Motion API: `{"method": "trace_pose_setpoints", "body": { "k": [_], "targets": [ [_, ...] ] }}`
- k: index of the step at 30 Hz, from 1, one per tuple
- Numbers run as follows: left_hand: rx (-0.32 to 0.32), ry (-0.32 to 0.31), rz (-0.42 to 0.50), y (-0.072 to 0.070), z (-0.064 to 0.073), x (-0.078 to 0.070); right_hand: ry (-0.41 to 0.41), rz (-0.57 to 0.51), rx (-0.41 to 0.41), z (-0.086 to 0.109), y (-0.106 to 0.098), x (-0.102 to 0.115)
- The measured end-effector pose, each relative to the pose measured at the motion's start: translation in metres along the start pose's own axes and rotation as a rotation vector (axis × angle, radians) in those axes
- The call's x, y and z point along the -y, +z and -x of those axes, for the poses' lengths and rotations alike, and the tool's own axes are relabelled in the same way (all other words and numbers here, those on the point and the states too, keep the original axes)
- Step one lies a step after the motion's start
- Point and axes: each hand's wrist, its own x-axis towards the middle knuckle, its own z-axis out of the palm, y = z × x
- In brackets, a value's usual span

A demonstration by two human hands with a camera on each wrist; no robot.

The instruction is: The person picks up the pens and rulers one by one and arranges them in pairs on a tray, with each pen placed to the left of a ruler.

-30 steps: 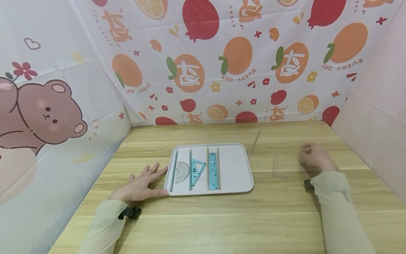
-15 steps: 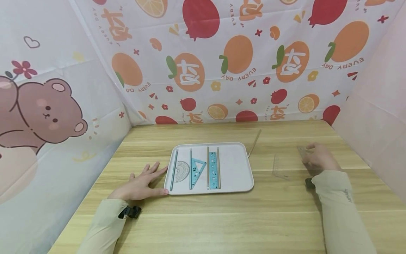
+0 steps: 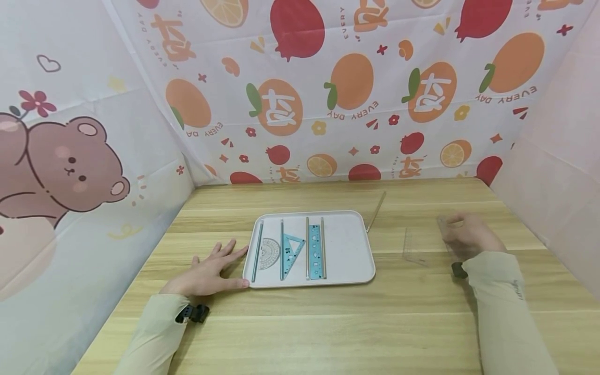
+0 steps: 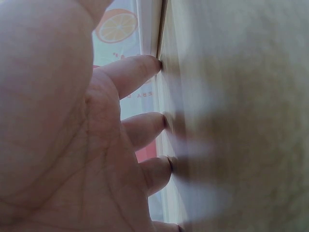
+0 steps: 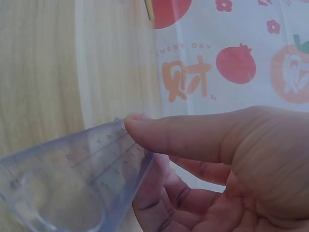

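My left hand [image 3: 206,273] lies spread on the table, thumb and index fingertips at the left edge of the white tray [image 3: 349,276]; its straight fingers [image 4: 133,75] show in the left wrist view. At the right, my right hand [image 3: 471,233] pinches a clear plastic set square [image 5: 63,179] by one corner between thumb and fingers. Its printed scale and round cutout show in the right wrist view. Inside the tray lie a clear protractor [image 3: 269,254], a blue set square [image 3: 291,255], a blue ruler [image 3: 315,252] and several pencils [image 3: 257,252].
Another clear angular plastic piece [image 3: 412,255] lies on the wooden table [image 3: 328,333] between the tray and my right hand. A slim pencil [image 3: 376,211] rests at the tray's upper right edge. Printed cloth [image 3: 304,130] hangs behind and along the sides.
My right hand has moved slightly to the right, and the clear set square now shows beyond its fingertips. The left hand and the tray stay put.
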Motion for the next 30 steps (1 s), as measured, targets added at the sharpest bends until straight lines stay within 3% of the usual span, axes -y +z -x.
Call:
{"method": "trace_pose_setpoints", "body": {
  "k": [6, 12, 24, 30],
  "targets": [
    [-0.003, -0.001, -0.001, 0.000, 0.001, -0.001, -0.068, 0.108, -0.005, -0.001, -0.003, 0.003],
    [-0.004, -0.001, -0.007, 0.000, 0.001, 0.000, -0.086, 0.177, -0.020, -0.001, -0.004, 0.005],
    [0.003, -0.008, -0.001, -0.001, 0.002, -0.002, -0.165, 0.039, -0.044, -0.004, 0.001, 0.018],
    [-0.006, 0.002, 0.006, 0.000, 0.003, 0.001, -0.161, 0.011, -0.031, -0.002, 0.003, 0.029]
  ]
}}
